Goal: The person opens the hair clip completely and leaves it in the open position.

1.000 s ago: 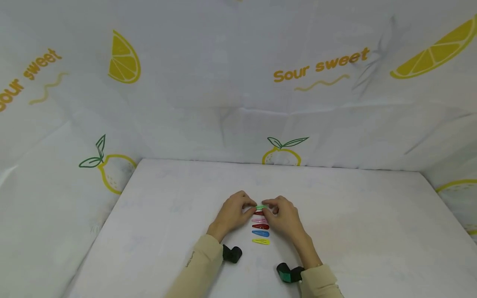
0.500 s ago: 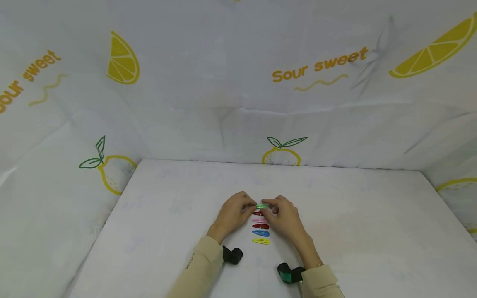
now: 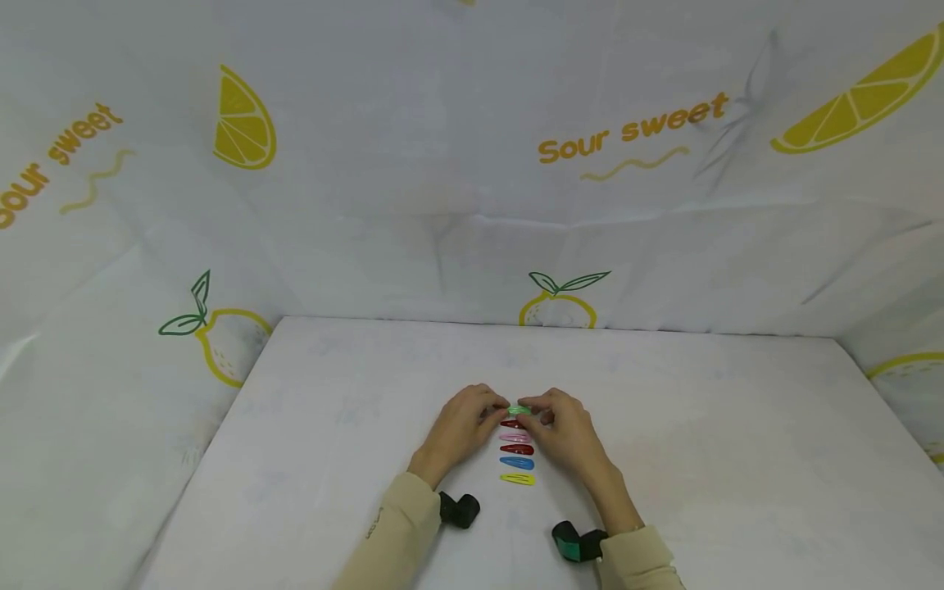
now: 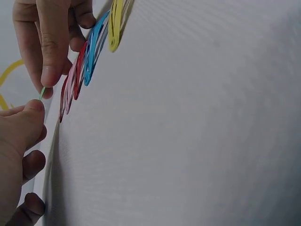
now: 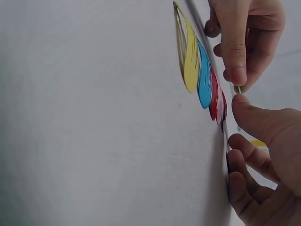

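A green snap hair clip (image 3: pixel 519 410) is held between both hands at the far end of a column of clips. My left hand (image 3: pixel 460 426) pinches its left end with thumb and finger. The other end is pinched by my right hand (image 3: pixel 566 434), whose fingertips hide part of it. In the left wrist view only a thin green sliver of the clip (image 4: pixel 42 93) shows between the fingertips. Nearer me on the table lie a dark red clip (image 3: pixel 510 424), a pink clip (image 3: pixel 515 437), a red clip (image 3: pixel 517 449), a blue clip (image 3: pixel 517 463) and a yellow clip (image 3: pixel 518 478).
The white-covered table (image 3: pixel 332 459) meets a white cloth backdrop (image 3: pixel 413 180) printed with lemons and lettering. Black devices, one at the left wrist (image 3: pixel 460 510) and one at the right wrist (image 3: pixel 578 542), jut inward beside the beige sleeves.
Both hands stay nearly in place, still pinching the green clip. The clip has turned slightly, so more of its green face shows. The clips on the table have not moved.
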